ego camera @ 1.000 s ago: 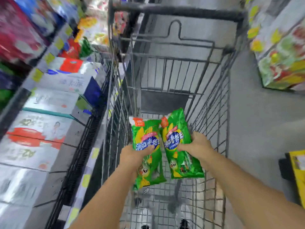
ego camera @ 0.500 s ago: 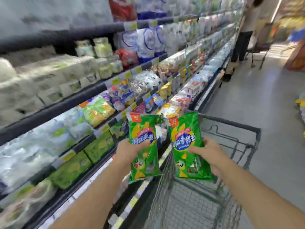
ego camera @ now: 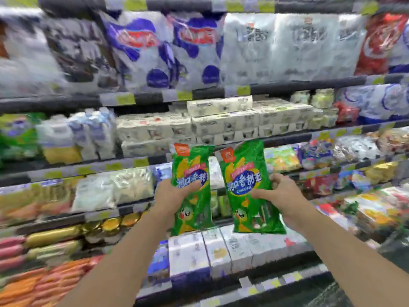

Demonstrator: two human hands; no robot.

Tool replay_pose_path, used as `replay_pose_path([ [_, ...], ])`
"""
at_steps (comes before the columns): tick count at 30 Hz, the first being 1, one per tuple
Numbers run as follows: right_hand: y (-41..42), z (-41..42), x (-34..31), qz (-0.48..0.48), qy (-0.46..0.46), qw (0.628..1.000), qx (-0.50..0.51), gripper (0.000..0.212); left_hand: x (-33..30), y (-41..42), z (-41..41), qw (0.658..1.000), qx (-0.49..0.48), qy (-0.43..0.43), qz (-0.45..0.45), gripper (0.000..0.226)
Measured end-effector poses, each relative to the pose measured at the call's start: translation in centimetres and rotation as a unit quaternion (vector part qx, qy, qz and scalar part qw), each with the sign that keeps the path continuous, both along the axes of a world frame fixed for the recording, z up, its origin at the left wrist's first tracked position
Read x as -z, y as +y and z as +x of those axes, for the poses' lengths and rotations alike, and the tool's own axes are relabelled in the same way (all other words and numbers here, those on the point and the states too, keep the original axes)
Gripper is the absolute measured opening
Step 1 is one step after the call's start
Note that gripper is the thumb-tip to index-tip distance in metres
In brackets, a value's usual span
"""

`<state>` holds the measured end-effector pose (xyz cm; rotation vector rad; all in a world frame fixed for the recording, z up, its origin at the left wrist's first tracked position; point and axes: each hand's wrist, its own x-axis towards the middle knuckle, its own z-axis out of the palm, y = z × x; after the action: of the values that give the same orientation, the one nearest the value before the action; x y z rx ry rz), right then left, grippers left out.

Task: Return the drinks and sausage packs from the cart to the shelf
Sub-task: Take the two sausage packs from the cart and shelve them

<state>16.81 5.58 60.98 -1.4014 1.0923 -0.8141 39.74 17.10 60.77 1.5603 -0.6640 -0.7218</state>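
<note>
Two packs, head view: both green sausage packs are being held upright and side by side in front of the shelf unit, a narrow gap showing between them.
Left hand [ego camera: 174, 196]: it is gripping the left sausage pack [ego camera: 192, 191] at mid-height, thumb lying across the blue label on the front, the other fingers hidden behind the pack.
Right hand [ego camera: 281, 196]: it is gripping the right sausage pack [ego camera: 250, 191] by its right edge, thumb pressing on the front below the blue label, fingers curling round the edge above it.
Pack position: both are hanging in the air before the middle tiers, their orange top corners reaching up to the level of the white cartons [ego camera: 221, 122]; whether either pack is touching anything on the shelf is not clear.
Shelf [ego camera: 155, 160]: dark rails with yellow-green price tags are running across the view in several tiers, all heavily blurred.
Upper tier: white bags with blue spots [ego camera: 163, 54] are standing in a row, a red bag [ego camera: 380, 41] sitting at the far right.
Lower tier: white boxes [ego camera: 210, 251] are lining up just beneath the packs.
Lower left: orange and pink sausage sticks [ego camera: 37, 282] are lying stacked, blurred.
</note>
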Motion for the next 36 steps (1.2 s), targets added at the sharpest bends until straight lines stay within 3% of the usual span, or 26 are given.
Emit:
replay_pose_path([
  [3,4.0,8.8,-1.2,0.004,-0.015,0.997,-0.075,0.051,-0.4,6.7,7.1,0.999,-0.04,0.02,-0.007,0.032],
  [6,8.5,17.8,-1.5,0.011,-0.023,0.992,-0.121,0.043,-0.9,13.6,14.4,0.996,-0.093,0.011,-0.008,0.029],
  [11,16.0,31.4,-1.4,0.025,-0.027,0.981,-0.188,0.084,-3.0,24.0,25.2,0.99,-0.142,0.003,0.005,0.022],
  [15,20.2,39.1,-2.6,0.035,-0.043,0.975,-0.214,0.053,-3.7,28.3,33.2,0.988,-0.155,-0.014,0.007,0.036],
  [18,21.5,42.9,-3.0,0.037,-0.053,0.972,-0.225,0.043,-3.5,28.6,37.6,0.987,-0.154,-0.035,0.018,0.073],
  [20,21.6,44.4,-3.1,0.047,-0.061,0.973,-0.219,0.047,-3.5,27.7,39.7,0.988,-0.149,-0.031,0.011,0.078],
  [22,21.4,45.4,-3.2,0.049,-0.051,0.973,-0.22,0.074,-3.8,26.2,41.4,0.99,-0.139,-0.033,0.004,0.073],
  [24,20.5,46.0,-3.1,0.048,-0.053,0.973,-0.219,0.094,-4.6,24.4,42.9,0.989,-0.145,-0.034,0.002,0.088],
  [29,16.9,45.9,-3.2,0.061,-0.049,0.964,-0.253,0.048,-6.9,19.4,47.7,0.982,-0.185,-0.039,-0.015,0.097],
  [36,13.8,46.5,-3.0,0.056,-0.052,0.957,-0.28,0.054,-8.9,13.9,52.7,0.967,-0.245,-0.062,-0.035,0.09],
])
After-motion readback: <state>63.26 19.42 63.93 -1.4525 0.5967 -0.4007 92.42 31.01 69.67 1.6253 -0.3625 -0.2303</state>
